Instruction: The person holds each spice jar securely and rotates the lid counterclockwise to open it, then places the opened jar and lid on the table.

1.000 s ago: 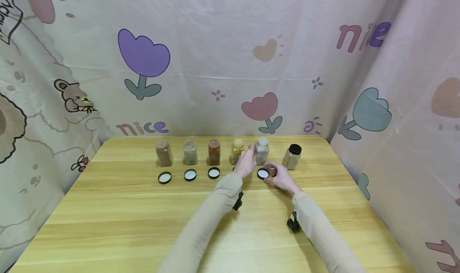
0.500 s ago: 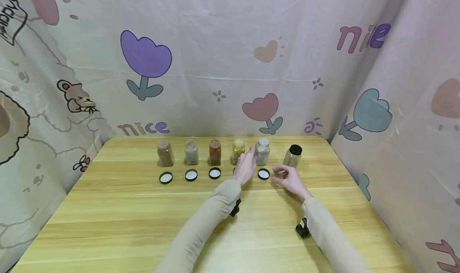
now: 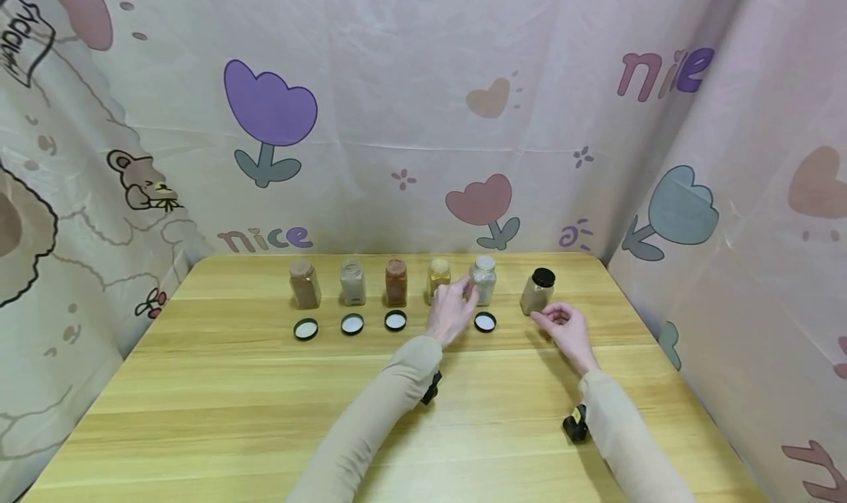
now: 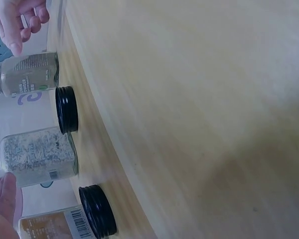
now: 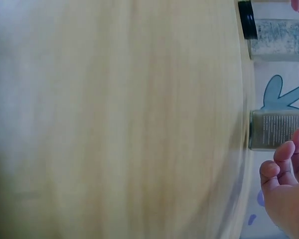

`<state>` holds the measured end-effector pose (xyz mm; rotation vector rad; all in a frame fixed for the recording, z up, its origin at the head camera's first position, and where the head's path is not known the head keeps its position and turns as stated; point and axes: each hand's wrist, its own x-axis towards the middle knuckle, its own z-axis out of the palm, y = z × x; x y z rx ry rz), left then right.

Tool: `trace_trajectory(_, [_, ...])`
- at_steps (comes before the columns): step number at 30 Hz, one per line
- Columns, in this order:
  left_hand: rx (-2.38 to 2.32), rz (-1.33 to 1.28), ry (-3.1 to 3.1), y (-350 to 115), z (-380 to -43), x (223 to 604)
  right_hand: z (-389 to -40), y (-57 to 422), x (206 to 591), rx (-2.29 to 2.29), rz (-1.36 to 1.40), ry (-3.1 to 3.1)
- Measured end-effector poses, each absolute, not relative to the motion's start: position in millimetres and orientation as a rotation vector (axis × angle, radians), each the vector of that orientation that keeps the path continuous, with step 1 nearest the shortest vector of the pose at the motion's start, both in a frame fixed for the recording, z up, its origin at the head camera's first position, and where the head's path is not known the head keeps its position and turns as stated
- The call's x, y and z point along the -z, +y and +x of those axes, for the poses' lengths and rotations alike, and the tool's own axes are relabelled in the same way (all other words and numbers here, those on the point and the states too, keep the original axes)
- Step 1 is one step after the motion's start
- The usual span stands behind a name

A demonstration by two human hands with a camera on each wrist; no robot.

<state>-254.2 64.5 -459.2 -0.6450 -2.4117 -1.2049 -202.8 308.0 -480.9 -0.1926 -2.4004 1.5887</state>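
Note:
My left hand point(image 3: 450, 312) reaches to the jar of white-grey flakes point(image 3: 485, 290), its fingertips right at the jar's upper side. That jar stands upright, uncapped; its black lid point(image 3: 485, 322) lies in front, white inside up. My left wrist overlaps the area in front of the yellow jar point(image 3: 440, 276); the left wrist view shows that jar's lid point(image 4: 97, 211). My right hand point(image 3: 565, 330) is beside the last jar point(image 3: 537, 297), which wears a black lid point(image 3: 544, 276). Its fingers are loosely bent, fingertips close by the jar's lower right side, holding nothing.
Farther left stand a brown-powder jar point(image 3: 305, 286), a pale jar point(image 3: 353, 284) and a red-brown jar point(image 3: 396, 284), all uncapped. Their black lids lie before them, such as the leftmost lid point(image 3: 306, 329). A printed curtain point(image 3: 370, 194) hangs behind the wooden table point(image 3: 265, 407).
My right hand has let go of the lid before the flake jar and moved right to the capped jar. My left hand has stayed near the flake jar, its fingers shifting slightly.

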Motion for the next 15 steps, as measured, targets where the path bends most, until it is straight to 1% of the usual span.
trace_trajectory(9, [1.258, -0.649, -2.389, 60, -250, 459, -208, 313, 483, -1.626, -0.309, -2.256])
trace_trajectory(15, [1.327, -0.681, -2.388, 55, -247, 458, -216, 319, 475, -1.656, -0.263, -2.301])
